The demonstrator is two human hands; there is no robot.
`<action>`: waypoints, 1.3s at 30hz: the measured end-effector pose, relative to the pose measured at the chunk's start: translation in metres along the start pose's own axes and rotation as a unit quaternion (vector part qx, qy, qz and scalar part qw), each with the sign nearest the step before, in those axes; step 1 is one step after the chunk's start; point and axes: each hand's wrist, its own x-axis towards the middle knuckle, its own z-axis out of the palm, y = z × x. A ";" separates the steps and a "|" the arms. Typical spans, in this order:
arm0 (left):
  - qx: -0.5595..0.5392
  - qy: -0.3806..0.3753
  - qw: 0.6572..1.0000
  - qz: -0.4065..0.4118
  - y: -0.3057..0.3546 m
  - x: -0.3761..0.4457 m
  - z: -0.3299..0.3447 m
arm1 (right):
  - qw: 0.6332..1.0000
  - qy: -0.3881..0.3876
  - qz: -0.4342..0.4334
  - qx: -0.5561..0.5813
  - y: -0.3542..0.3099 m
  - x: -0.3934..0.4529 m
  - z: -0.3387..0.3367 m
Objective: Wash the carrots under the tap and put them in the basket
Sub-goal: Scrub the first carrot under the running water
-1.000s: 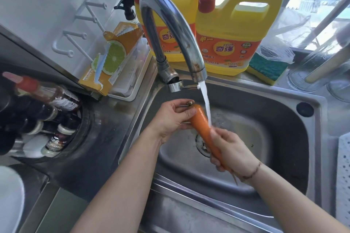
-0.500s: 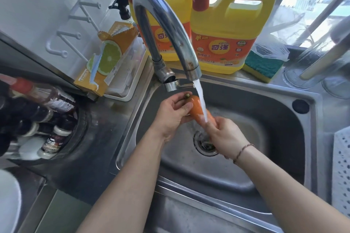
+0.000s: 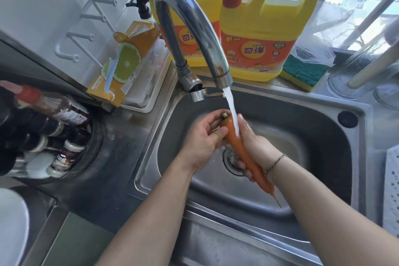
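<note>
Both hands, left (image 3: 201, 136) and right (image 3: 255, 149), hold carrot (image 3: 239, 147) in their grip under tap (image 3: 194, 28) stream, root tip toward 5 o'clock.

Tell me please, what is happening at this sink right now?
A person is washing one carrot under the running tap, above the steel sink. The left hand grips the thick stem end, and the right hand holds the carrot along its lower part, with the thin tip sticking out past the wrist. The water stream falls on the upper part of the carrot. It has not yet gone into a basket.
</note>
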 end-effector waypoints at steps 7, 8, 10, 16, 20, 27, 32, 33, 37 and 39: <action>-0.114 0.002 0.992 0.045 -0.004 -0.002 -0.012 | 0.981 -0.121 -0.114 0.103 0.004 0.012 0.001; -0.127 0.004 0.991 0.047 -0.004 -0.002 -0.015 | 0.973 -0.146 -0.135 0.117 0.009 0.011 0.000; -0.128 0.054 0.989 0.056 -0.002 0.002 -0.021 | 0.967 -0.183 -0.168 0.063 0.018 0.005 -0.004; 0.020 0.026 0.999 0.003 0.017 0.005 -0.033 | 0.973 -0.011 -0.228 -0.045 0.032 -0.004 0.005; 0.125 0.014 0.991 -0.055 0.017 0.001 -0.019 | 0.966 0.093 -0.235 -0.057 0.013 -0.007 0.000; 0.030 0.038 0.998 -0.035 0.025 0.009 -0.024 | 0.982 -0.070 -0.176 0.008 0.019 -0.012 -0.024; -0.041 -0.008 0.998 -0.043 0.023 0.007 -0.023 | 0.987 -0.070 -0.141 -0.024 0.014 -0.013 -0.025; -0.047 -0.013 0.998 -0.044 0.022 0.006 -0.023 | 0.988 -0.050 -0.139 -0.049 0.010 -0.012 -0.022; -0.052 -0.047 0.997 -0.032 0.023 0.008 -0.020 | 0.993 -0.022 -0.069 -0.090 0.001 -0.008 -0.016; -0.052 -0.044 0.997 -0.019 0.025 0.010 -0.023 | 0.992 -0.055 -0.097 -0.056 0.004 -0.007 -0.016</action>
